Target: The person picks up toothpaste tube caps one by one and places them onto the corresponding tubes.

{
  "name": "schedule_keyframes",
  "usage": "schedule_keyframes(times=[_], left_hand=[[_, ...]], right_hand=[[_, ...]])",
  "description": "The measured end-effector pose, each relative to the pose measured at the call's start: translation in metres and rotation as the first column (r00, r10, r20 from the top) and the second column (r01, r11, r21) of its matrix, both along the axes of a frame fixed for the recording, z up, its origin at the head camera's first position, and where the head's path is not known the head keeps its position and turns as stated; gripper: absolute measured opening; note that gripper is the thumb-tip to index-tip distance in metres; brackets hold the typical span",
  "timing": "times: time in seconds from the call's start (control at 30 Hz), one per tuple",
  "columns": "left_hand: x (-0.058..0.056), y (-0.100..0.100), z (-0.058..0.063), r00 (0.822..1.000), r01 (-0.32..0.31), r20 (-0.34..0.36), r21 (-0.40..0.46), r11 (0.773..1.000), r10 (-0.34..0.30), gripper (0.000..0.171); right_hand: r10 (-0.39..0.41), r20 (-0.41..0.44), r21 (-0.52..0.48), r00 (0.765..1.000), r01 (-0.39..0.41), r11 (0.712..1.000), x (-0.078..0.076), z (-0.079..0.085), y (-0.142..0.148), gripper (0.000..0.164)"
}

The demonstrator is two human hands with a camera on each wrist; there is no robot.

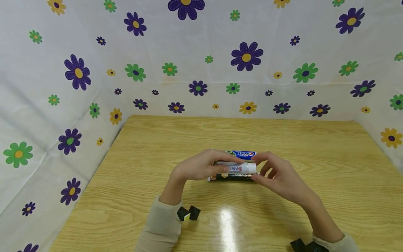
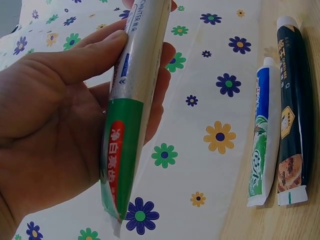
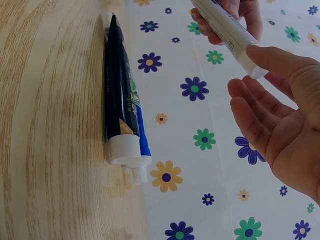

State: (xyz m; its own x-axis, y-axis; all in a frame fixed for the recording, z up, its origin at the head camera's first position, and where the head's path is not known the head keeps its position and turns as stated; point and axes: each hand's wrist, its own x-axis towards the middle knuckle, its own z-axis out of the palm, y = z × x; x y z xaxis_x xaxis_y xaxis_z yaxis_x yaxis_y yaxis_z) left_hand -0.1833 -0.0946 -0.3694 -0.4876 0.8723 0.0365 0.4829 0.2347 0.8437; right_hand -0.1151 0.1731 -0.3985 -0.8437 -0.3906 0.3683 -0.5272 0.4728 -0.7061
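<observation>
My left hand (image 1: 201, 165) grips a silver-white toothpaste tube (image 2: 145, 60) with a green tail end, held above the table with its white cap (image 1: 252, 168) to the right. My right hand (image 1: 280, 176) is at that cap, thumb and index finger on either side of it. In the right wrist view its other fingers (image 3: 257, 107) extend below the cap. Beneath the raised tube lie two more toothpaste tubes side by side: a black one (image 2: 296, 110) with a white cap, and a blue and green one (image 2: 261, 130). From the head view the hands and held tube partly cover both.
The wooden table (image 1: 176, 136) reaches back to a white curtain (image 1: 217, 38) printed with purple, green and yellow flowers. Black camera mounts (image 1: 189, 212) sit on both wrists. Light glares off the table's front part.
</observation>
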Motion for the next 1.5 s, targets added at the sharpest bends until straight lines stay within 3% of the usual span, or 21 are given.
schedule_keyframes(times=[0.27,0.77,0.97,1.13,1.5], left_hand=[[-0.0001,0.0005,0.0001,1.000,0.004,-0.007,0.012,1.000,-0.004,0.039],[-0.0004,0.0013,0.0008,1.000,-0.002,0.024,0.011,1.000,0.002,0.039],[0.0004,0.0009,0.0014,1.000,-0.007,0.012,0.007,1.000,0.007,0.038],[0.0006,0.0011,0.0006,1.000,-0.016,-0.003,-0.004,1.000,0.016,0.038],[0.0041,0.0062,0.0014,0.995,-0.063,-0.082,-0.025,0.998,0.061,0.035]], right_hand=[[0.008,-0.031,-0.008,0.999,-0.008,1.000,0.0001,0.0000,0.0003,0.036],[-0.006,0.001,0.013,1.000,0.006,1.000,-0.0012,-0.0002,0.0008,0.024],[-0.006,-0.005,0.014,1.000,0.006,1.000,-0.0006,-0.0010,0.0003,0.029],[0.015,-0.040,0.006,0.999,-0.015,1.000,0.0005,0.0000,-0.0019,0.035],[-0.003,-0.172,0.005,0.985,0.004,1.000,-0.0012,-0.0034,-0.0044,0.029]])
